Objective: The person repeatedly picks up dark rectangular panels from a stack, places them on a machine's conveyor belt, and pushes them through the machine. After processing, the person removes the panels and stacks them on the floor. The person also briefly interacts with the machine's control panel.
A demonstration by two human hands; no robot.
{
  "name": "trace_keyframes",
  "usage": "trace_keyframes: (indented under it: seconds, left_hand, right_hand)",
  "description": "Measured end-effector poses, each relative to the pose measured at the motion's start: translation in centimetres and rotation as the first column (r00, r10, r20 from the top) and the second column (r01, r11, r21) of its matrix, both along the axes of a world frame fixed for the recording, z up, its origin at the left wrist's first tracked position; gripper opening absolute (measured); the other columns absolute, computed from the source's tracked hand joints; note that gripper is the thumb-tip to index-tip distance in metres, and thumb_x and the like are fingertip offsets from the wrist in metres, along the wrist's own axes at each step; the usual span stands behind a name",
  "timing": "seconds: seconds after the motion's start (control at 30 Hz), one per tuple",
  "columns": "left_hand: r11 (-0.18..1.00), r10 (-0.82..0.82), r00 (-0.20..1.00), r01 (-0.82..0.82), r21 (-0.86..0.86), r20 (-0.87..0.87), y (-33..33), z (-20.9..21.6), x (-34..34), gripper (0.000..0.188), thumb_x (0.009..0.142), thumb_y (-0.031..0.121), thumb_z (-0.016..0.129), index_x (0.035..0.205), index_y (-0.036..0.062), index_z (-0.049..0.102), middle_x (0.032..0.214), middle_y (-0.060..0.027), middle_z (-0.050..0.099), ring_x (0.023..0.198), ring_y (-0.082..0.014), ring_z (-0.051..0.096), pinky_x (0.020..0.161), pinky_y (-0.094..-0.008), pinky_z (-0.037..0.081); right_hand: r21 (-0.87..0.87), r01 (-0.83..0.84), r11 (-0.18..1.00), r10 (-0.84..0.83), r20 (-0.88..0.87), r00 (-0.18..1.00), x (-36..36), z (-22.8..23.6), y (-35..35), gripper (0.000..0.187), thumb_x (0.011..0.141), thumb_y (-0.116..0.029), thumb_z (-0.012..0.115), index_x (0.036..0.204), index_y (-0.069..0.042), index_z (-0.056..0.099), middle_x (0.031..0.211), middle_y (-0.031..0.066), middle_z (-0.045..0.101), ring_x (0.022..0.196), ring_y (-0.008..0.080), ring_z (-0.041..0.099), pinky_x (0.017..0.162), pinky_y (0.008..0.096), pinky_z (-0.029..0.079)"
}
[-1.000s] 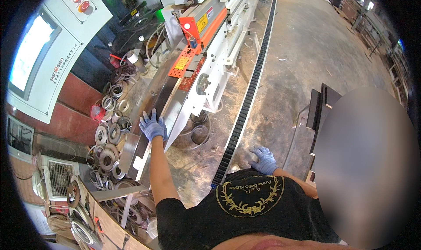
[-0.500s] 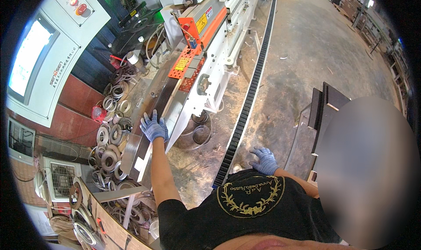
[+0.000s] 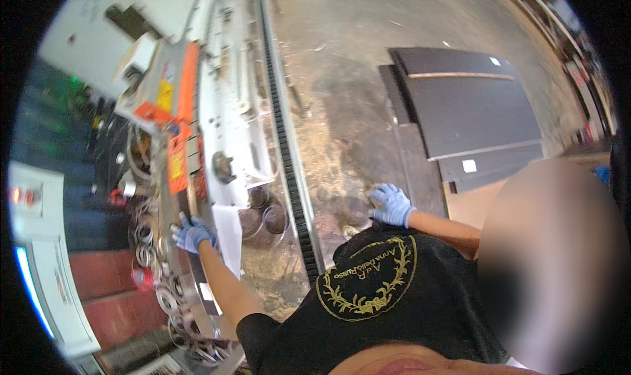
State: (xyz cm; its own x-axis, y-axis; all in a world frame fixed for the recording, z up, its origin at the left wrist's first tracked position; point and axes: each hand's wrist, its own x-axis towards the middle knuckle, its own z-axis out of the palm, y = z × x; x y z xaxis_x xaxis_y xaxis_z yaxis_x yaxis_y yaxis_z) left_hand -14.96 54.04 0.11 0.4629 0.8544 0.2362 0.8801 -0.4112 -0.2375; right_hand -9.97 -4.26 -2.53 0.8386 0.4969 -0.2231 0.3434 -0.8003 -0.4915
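Observation:
My left hand (image 3: 194, 234), in a blue-grey glove, lies with fingers stretched out on a narrow dark board (image 3: 197, 268) at the left. The board runs along the bed of a long white and orange machine (image 3: 227, 155) and carries a white label (image 3: 207, 291) behind my hand. Ahead of my fingers is a perforated orange guard (image 3: 177, 161). My right hand (image 3: 391, 206), gloved alike, hangs in front of my body with its fingers apart. It holds nothing that I can see.
A black roller track (image 3: 289, 158) in a metal rail runs between the machine and my right hand. Dark flat panels (image 3: 473, 112) lie stacked at the right. Several rolls of edge strip (image 3: 167, 299) crowd the left side, near a white control cabinet (image 3: 56, 257).
The view has swung to the right, bringing more of the panel stack in. My left hand and the board now appear closer to the orange guard. My right hand stays in front of my body.

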Motion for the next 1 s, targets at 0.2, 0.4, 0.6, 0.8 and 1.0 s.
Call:
trace_keyframes:
  seconds: [0.2, 0.4, 0.6, 0.8, 1.0]
  left_hand:
    - [0.940, -0.338, 0.929, 0.325, 0.103, 0.152, -6.3, -2.4, 6.9, 0.062, 0.087, 0.047, 0.054, 0.143, 0.0309, 0.035, 0.150, -0.0160, 0.026, 0.136, -0.0353, 0.029, 0.108, -0.0492, 0.028]
    - [0.589, -0.582, 0.701, 0.713, -0.381, 0.412, -23.2, -6.7, 6.1, 0.080, 0.081, 0.038, 0.063, 0.145, 0.0054, 0.028, 0.148, -0.0186, 0.030, 0.136, -0.0323, 0.031, 0.112, -0.0386, 0.025]
    - [0.596, -0.248, 0.749, 0.618, -0.513, 0.615, -30.8, -2.2, 5.5, 0.083, 0.072, 0.023, 0.073, 0.141, 0.0020, 0.032, 0.136, -0.0206, 0.043, 0.124, -0.0351, 0.045, 0.104, -0.0381, 0.036]
    - [0.734, -0.153, 0.884, 0.400, -0.548, 0.441, -31.6, -1.4, 4.8, 0.078, 0.071, 0.021, 0.074, 0.138, 0.0028, 0.038, 0.119, -0.0198, 0.057, 0.107, -0.0345, 0.057, 0.091, -0.0408, 0.046]
    - [0.729, -0.151, 0.860, 0.430, -0.532, 0.488, -31.4, -2.4, 4.8, 0.078, 0.072, 0.022, 0.074, 0.139, 0.0036, 0.038, 0.123, -0.0204, 0.055, 0.110, -0.0349, 0.056, 0.092, -0.0402, 0.045]
  right_hand:
    - [-0.303, 0.277, 0.912, -0.277, 0.045, 0.960, 8.4, -1.0, -9.4, 0.071, 0.075, -0.047, 0.068, 0.134, -0.016, 0.043, 0.136, 0.0154, 0.043, 0.125, 0.0360, 0.041, 0.102, 0.0494, 0.036]
    - [-0.261, 0.445, 0.857, -0.376, 0.274, 0.885, 25.8, -3.7, -18.4, 0.075, 0.072, -0.035, 0.071, 0.137, -0.017, 0.039, 0.138, 0.0139, 0.044, 0.126, 0.0328, 0.042, 0.102, 0.0452, 0.037]
    - [-0.276, 0.522, 0.807, -0.425, 0.342, 0.838, 40.7, -1.4, -21.0, 0.079, 0.075, -0.043, 0.070, 0.139, -0.013, 0.036, 0.143, 0.0129, 0.038, 0.131, 0.0319, 0.036, 0.105, 0.0445, 0.033]
    - [-0.394, 0.479, 0.784, -0.383, 0.299, 0.874, 49.4, -3.7, -19.9, 0.089, 0.076, -0.055, 0.066, 0.145, -0.014, 0.027, 0.151, 0.0132, 0.024, 0.139, 0.0333, 0.022, 0.110, 0.0503, 0.023]
    - [-0.271, 0.395, 0.878, -0.286, 0.365, 0.886, 49.3, -5.0, -20.6, 0.085, 0.072, -0.059, 0.066, 0.139, -0.014, 0.039, 0.143, 0.0146, 0.034, 0.134, 0.0336, 0.028, 0.111, 0.0485, 0.019]
